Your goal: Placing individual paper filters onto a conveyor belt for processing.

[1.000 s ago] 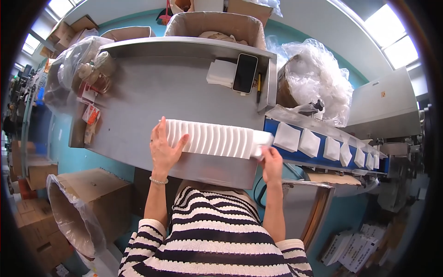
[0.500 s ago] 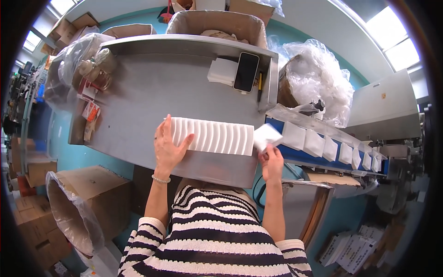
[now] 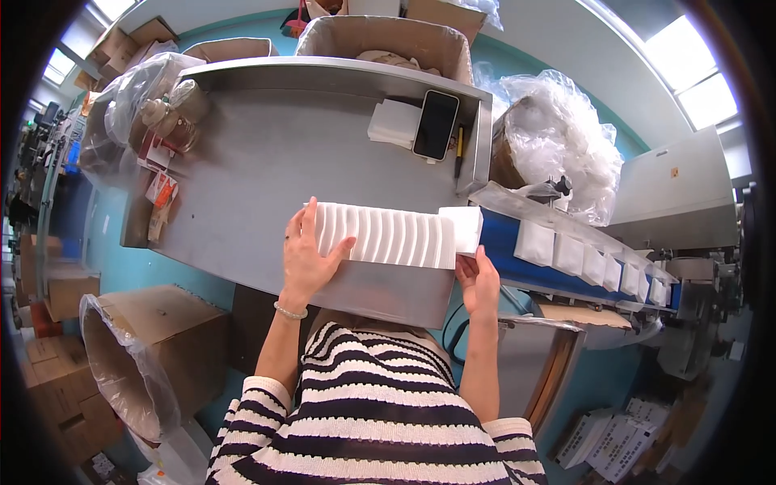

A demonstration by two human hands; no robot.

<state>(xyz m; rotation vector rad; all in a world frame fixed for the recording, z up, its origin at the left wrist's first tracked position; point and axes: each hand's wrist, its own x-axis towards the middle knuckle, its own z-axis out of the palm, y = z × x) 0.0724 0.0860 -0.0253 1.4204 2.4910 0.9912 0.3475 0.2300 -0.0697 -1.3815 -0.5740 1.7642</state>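
Note:
A long row of soft white folded pads (image 3: 388, 236), standing on edge and packed side by side, lies across the near part of the steel table. My left hand (image 3: 311, 257) holds the row's left end, its fingers along that end and the thumb spread over the pads. At the other end, my right hand (image 3: 478, 279) grips a white folded pad (image 3: 463, 229) between thumb and fingers. This pad stands against the row's right end, its flat face showing. The right fingertips are partly hidden behind it.
To the right, a blue conveyor belt (image 3: 505, 240) carries several white pads. The steel table (image 3: 267, 153) bears a phone (image 3: 435, 125), a pen (image 3: 459, 152), a white stack (image 3: 394, 121) and a bottle (image 3: 174, 129). An open carton (image 3: 174, 347) stands at lower left.
My right hand has brought its pad left from beside the belt, upright against the row's end. My left hand and the row have shifted slightly right. The belt's pads have moved right.

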